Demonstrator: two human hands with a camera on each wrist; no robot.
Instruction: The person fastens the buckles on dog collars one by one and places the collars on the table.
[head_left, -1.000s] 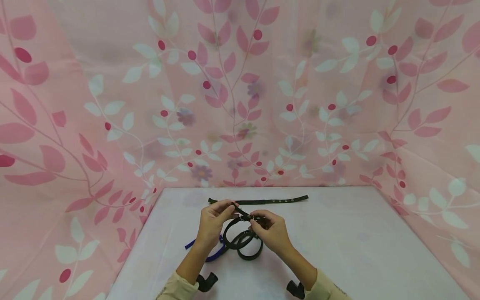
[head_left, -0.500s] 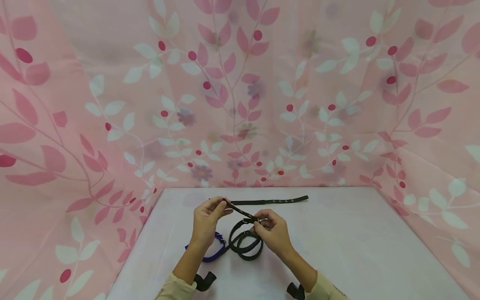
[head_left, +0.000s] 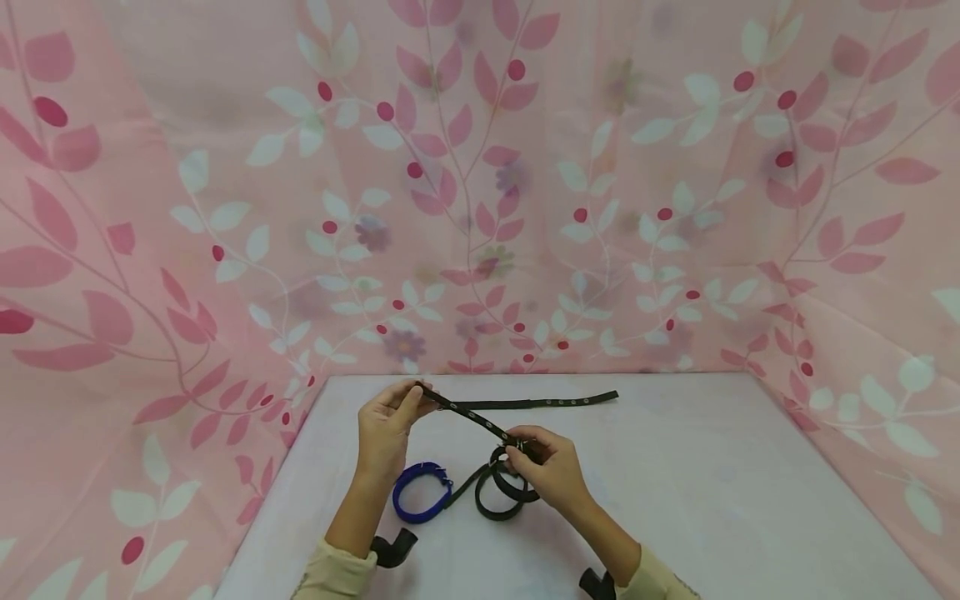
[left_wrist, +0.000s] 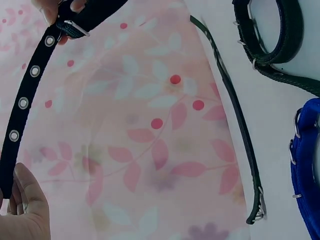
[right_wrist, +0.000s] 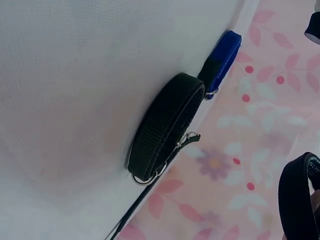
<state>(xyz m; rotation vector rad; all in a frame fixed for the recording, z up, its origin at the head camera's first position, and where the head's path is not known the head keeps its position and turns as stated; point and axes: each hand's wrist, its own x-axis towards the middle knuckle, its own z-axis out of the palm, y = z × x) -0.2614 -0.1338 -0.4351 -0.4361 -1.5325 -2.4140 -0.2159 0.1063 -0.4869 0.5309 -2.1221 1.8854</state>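
In the head view my left hand (head_left: 384, 429) pinches the free end of a dark collar (head_left: 468, 414). My right hand (head_left: 551, 467) grips the same collar near its buckle, and its other end curls into a loop below. Metal eyelets line the stretch between the hands, plain to see on the collar (left_wrist: 23, 103) in the left wrist view. Underneath, on the table, lie a dark green looped collar (head_left: 498, 515) and a blue looped collar (head_left: 400, 497). Behind my hands another dark collar (head_left: 570, 402) lies straight, its left end partly hidden by my left hand.
A white-covered table (head_left: 675, 483) carries everything. Floral pink cloth (head_left: 480, 208) rises behind it and along both sides. Black camera mounts (head_left: 397, 546) stick out from my wrists.
My left hand has moved left and slightly up, drawing out the collar's eyelet end. More of the strap shows between the hands, and the blue collar is now uncovered.
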